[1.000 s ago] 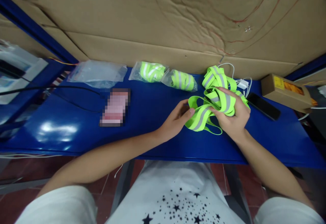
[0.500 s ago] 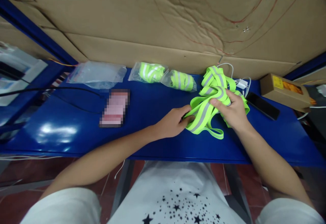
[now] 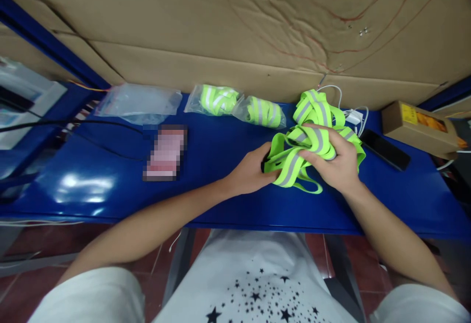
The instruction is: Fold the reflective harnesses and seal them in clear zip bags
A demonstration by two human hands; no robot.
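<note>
Loops of yellow-green strap (image 3: 290, 170) with a grey stripe are stretched between my two hands above the blue table. My left hand (image 3: 252, 170) grips the left end of the loops, its thumb below them. Around the folded upper part, the fingers and thumb of my right hand (image 3: 340, 161) are closed. More of the same strap (image 3: 316, 107) lies in a heap just behind my right hand. Two clear bags with rolled strap, one on the left (image 3: 219, 101) and one on the right (image 3: 263, 112), rest at the table's back edge.
On the blue table (image 3: 217, 151) lie flat clear bags (image 3: 140, 101), a blurred pink-screened item (image 3: 166, 152) and a black cable at the left. A black phone (image 3: 385, 149), a white charger (image 3: 353, 116) and a cardboard box (image 3: 417, 129) are at the right. A cardboard wall stands behind.
My right hand has opened its grip a little and shifted over the folded strap, which is bunched differently. My left hand still holds its end. The view has shifted slightly.
</note>
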